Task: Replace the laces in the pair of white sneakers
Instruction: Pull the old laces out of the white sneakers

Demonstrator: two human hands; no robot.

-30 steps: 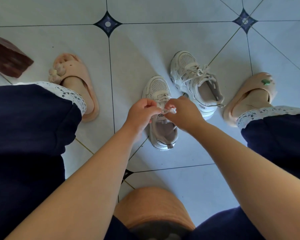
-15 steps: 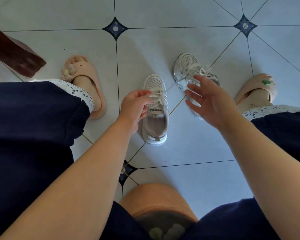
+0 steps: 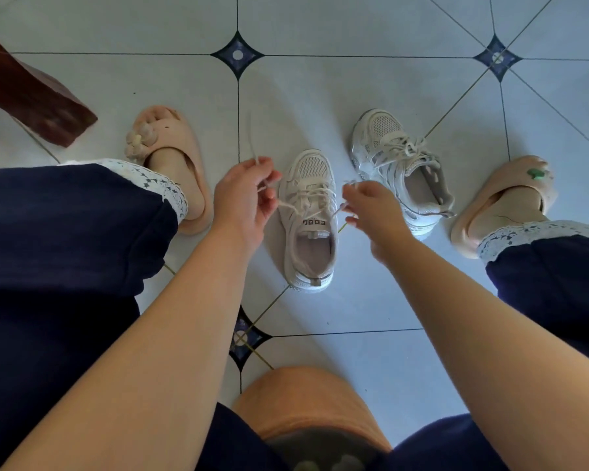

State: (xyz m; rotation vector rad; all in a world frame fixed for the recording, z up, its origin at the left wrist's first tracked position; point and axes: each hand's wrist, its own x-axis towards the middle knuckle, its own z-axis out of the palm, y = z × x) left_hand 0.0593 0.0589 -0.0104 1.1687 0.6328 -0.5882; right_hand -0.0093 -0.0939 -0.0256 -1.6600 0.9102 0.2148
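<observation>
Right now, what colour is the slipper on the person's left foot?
Pale pink slipper; the head view shows it.

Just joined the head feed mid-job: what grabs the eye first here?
Centre frame, the left hand and right hand each pinch an end of the lace of the near sneaker on the tiled floor. The second sneaker stands just beyond it to the right, fully laced.

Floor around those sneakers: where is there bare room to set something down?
Bare tile beyond the far sneaker, toward the dark diamond; more behind the near sneaker, toward the orange shirt. Crowded between left slipper and right slipper: sneakers, left hand, right hand, lace.
</observation>
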